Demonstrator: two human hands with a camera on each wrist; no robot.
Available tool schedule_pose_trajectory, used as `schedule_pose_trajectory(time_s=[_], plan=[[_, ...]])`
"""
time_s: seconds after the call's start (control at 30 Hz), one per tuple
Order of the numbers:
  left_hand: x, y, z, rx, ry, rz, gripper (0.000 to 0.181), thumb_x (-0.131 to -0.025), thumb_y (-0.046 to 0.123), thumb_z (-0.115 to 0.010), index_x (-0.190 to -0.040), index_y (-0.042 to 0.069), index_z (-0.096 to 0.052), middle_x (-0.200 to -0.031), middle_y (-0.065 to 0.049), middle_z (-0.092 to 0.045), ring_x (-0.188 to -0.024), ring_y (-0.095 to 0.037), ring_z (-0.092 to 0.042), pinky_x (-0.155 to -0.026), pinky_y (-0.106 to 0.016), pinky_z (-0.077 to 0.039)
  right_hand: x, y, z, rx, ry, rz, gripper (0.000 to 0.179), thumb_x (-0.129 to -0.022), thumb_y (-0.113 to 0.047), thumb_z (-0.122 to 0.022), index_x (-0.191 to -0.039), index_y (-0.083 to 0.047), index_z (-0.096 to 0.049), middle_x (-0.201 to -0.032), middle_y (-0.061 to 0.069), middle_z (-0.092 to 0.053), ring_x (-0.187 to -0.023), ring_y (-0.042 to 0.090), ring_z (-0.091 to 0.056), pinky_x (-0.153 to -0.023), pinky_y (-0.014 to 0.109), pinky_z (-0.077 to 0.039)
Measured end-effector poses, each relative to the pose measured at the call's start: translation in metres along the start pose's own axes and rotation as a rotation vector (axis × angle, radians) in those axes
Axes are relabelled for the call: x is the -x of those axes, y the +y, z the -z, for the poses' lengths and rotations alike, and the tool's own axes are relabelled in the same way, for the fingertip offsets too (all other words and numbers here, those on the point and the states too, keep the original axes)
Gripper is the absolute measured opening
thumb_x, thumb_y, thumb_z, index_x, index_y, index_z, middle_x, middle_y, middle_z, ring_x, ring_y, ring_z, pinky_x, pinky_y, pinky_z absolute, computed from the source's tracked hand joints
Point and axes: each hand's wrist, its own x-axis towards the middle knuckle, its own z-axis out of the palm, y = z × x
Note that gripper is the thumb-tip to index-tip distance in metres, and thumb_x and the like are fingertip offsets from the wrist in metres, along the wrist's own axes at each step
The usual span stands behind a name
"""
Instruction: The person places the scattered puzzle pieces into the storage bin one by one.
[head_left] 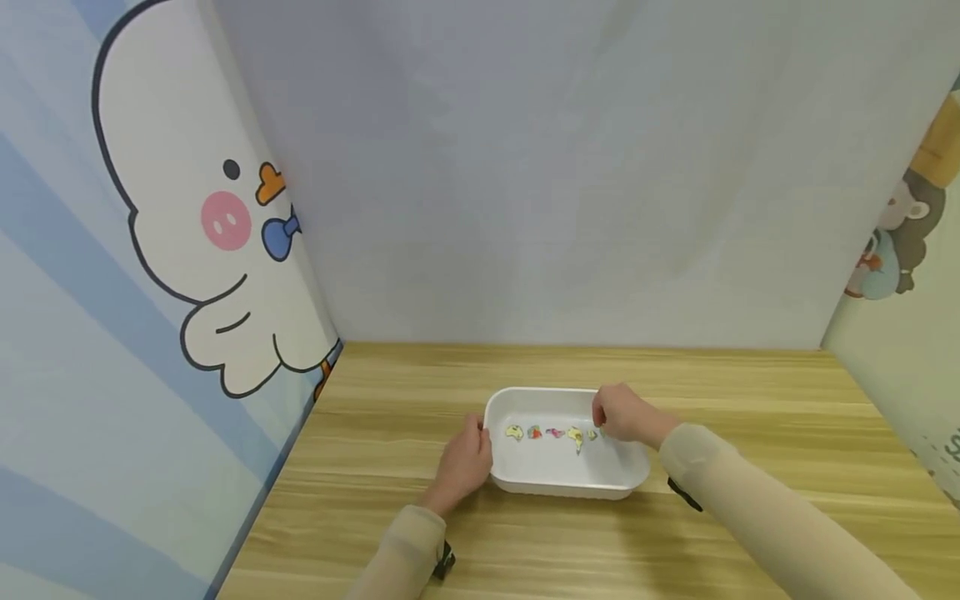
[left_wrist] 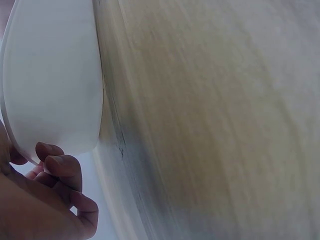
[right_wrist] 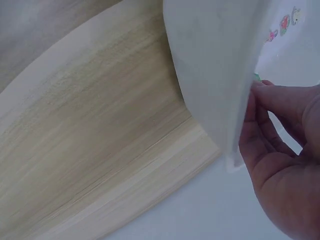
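A white rectangular tray [head_left: 562, 483] stands on the wooden table, its near rim facing me. At its left end my left hand [head_left: 463, 462] grips the rim, thumb and curled fingers around the edge, as the left wrist view shows [left_wrist: 50, 195]. Across the tray floor lies a row of several small colourful sticker-like cut-outs [head_left: 555, 432], yellow, red and pink. My right hand [head_left: 626, 414] reaches over the right end into the tray. Its thumb and fingers pinch a small green sticker [right_wrist: 257, 77] at the row's right end; most of it is hidden.
The wooden table [head_left: 360, 467] extends around the tray on every side. Behind it hangs a pale grey curtain [head_left: 540, 183]. A cloth with a cartoon duck [head_left: 187, 167] borders the left, and a patterned wall [head_left: 907, 358] the right.
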Motion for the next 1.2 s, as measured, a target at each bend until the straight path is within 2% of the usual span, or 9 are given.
schedule_pose_trajectory(time_s=[0.3, 0.47, 0.7, 0.9, 1.0, 1.2], plan=[[0.001, -0.001, -0.001, -0.007, -0.004, -0.002, 0.017, -0.100, 0.011, -0.042, -0.112, 0.001, -0.048, -0.080, -0.009, -0.058, -0.064, -0.019, -0.053, -0.056, -0.034, -0.044, -0.002, -0.005, -0.008, 0.073, -0.018, -0.009, 0.018, -0.081, 0.007, -0.062, -0.069, -0.006, -0.059, -0.066, 0.000, -0.049, -0.072, 0.021, -0.044, -0.066, 0.035, -0.041], [0.002, -0.001, 0.001, 0.002, -0.008, -0.013, 0.017, -0.100, 0.010, -0.042, -0.111, 0.000, -0.048, -0.079, -0.008, -0.058, -0.063, -0.018, -0.053, -0.054, -0.034, -0.043, -0.004, -0.008, -0.010, 0.123, -0.037, -0.035, 0.021, -0.081, 0.008, -0.062, -0.070, -0.008, -0.055, -0.067, 0.002, -0.049, -0.069, 0.020, -0.047, -0.063, 0.035, -0.044], [0.002, 0.001, 0.002, 0.006, -0.017, -0.002, 0.017, -0.100, 0.010, -0.041, -0.111, -0.001, -0.048, -0.077, -0.007, -0.056, -0.062, -0.017, -0.051, -0.053, -0.033, -0.043, -0.009, -0.008, -0.017, 0.228, -0.057, -0.101, 0.018, -0.089, 0.002, -0.056, -0.075, -0.008, -0.050, -0.069, 0.004, -0.049, -0.065, 0.020, -0.049, -0.060, 0.037, -0.046], [0.003, 0.003, 0.004, 0.003, -0.016, 0.001, 0.017, -0.100, 0.011, -0.042, -0.111, 0.000, -0.048, -0.079, -0.008, -0.057, -0.064, -0.018, -0.052, -0.054, -0.034, -0.043, -0.009, -0.008, -0.021, 0.332, -0.012, -0.061, 0.012, -0.086, 0.004, -0.058, -0.079, -0.006, -0.056, -0.071, 0.005, -0.051, -0.066, 0.021, -0.050, -0.063, 0.038, -0.049], [0.003, 0.004, 0.004, 0.004, -0.019, 0.008, 0.017, -0.100, 0.011, -0.042, -0.111, 0.000, -0.048, -0.080, -0.008, -0.057, -0.064, -0.018, -0.052, -0.055, -0.034, -0.043, -0.009, -0.007, -0.022, 0.325, 0.008, -0.054, 0.011, -0.084, 0.005, -0.058, -0.080, -0.005, -0.056, -0.073, 0.006, -0.051, -0.068, 0.021, -0.051, -0.064, 0.039, -0.049], [0.003, 0.003, 0.006, 0.017, -0.029, 0.019, 0.017, -0.100, 0.011, -0.041, -0.112, 0.000, -0.047, -0.080, -0.007, -0.057, -0.064, -0.018, -0.052, -0.055, -0.034, -0.043, -0.011, -0.008, -0.022, 0.240, 0.005, -0.064, 0.013, -0.085, 0.006, -0.056, -0.080, -0.005, -0.055, -0.073, 0.006, -0.050, -0.070, 0.021, -0.049, -0.067, 0.039, -0.047]])
